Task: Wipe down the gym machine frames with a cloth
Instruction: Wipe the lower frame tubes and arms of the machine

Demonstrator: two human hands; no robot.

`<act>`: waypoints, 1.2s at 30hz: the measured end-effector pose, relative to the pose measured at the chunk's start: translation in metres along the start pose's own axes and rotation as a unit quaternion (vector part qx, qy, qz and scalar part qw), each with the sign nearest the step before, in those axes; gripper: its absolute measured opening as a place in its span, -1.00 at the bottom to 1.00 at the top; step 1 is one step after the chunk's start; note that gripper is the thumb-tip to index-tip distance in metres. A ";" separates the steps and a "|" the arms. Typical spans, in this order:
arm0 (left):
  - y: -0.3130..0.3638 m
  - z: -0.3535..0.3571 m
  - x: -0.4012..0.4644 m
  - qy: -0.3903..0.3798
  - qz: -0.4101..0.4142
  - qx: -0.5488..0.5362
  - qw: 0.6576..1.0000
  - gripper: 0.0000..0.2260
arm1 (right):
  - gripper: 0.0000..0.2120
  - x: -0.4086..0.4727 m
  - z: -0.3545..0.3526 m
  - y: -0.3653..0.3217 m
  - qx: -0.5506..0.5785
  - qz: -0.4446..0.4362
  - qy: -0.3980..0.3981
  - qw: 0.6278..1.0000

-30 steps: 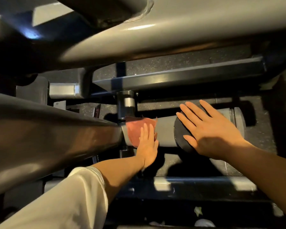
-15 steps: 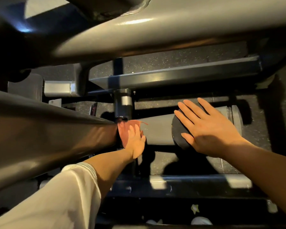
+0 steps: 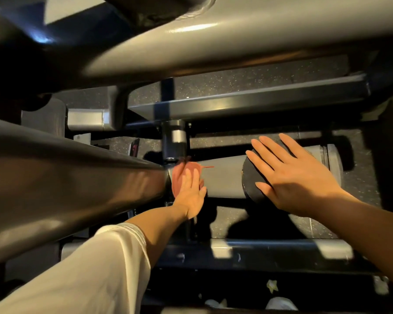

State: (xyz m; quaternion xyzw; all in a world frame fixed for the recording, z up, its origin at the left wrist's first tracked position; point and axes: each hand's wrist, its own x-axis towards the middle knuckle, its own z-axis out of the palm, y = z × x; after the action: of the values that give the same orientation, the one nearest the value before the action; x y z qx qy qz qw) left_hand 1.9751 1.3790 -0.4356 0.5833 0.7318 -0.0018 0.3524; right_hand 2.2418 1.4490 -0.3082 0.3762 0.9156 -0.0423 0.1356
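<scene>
While the left hand [image 3: 190, 192] presses flat, fingers straight and close together, against a reddish cloth [image 3: 179, 177], the cloth lies wrapped on the left end of a smooth grey horizontal tube [image 3: 222, 180] at the middle of the scene. Its fabric looks thin and soft, with a loose thread trailing off its upper right edge; motion blur softens the fingertips and the cloth's outline. Nothing is gripped: the palm and straight fingers only push the cloth onto the rounded metal. The right hand [image 3: 293, 175] rests open and wide, fingers spread and straight, over a dark, matte, round disc [image 3: 251, 180] that rings the same tube farther right. Beyond that hand the tube ends in a pale grey cap [image 3: 334, 162].

A thick, glossy grey frame bar [image 3: 66, 186] runs from the near left toward the cloth, its end just beside it. Another broad, rounded, satin-grey beam [image 3: 236, 41] crosses overhead at the far side. Below it a dark, square-edged rail [image 3: 247, 105] runs left to right, and a short cylindrical post [image 3: 175, 139] with a shiny metal band drops toward the tube. A loose white sleeve [image 3: 89, 273] covers the left forearm. Speckled black rubber flooring [image 3: 247, 82] shows between the bars.
</scene>
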 end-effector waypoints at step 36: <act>0.069 -0.036 0.016 0.046 0.069 -0.080 0.993 -0.65 | -0.34 0.000 0.014 0.004 0.032 -0.004 0.030 0.999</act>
State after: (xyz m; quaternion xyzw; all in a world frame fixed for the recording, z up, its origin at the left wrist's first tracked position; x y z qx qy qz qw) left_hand 2.0148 1.4298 -0.3884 0.6022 0.7027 0.1079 0.3631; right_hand 2.2475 1.4493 -0.3218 0.3780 0.9189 -0.0609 0.0953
